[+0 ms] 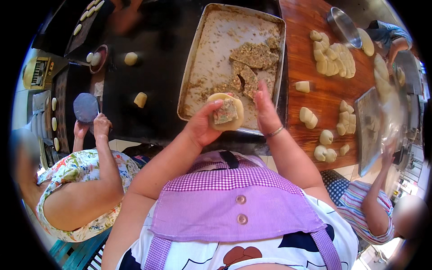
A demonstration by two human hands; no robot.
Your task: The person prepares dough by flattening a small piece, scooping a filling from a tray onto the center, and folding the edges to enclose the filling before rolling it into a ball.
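A flattened round of pale dough (234, 120) rests in my left hand (200, 123), its thumb over the near-left edge. On the round sits a chunk of speckled, crumbly filling (226, 112). My right hand (267, 110) is raised beside the dough with fingers stretched out, apart from it and holding nothing I can see. Just beyond both hands lies a shallow metal tray (202, 54), its inside smeared with residue. Broken slabs of the same filling (254, 56) lie in its right half.
Two dough pieces (140, 100) sit on the black table (153, 40) to the left. Dough lumps (333, 58) and a steel bowl (344, 27) stand on the wooden table (297, 58) at right. Nearby, a person at left holds a dark round object (85, 108); another person stands at right.
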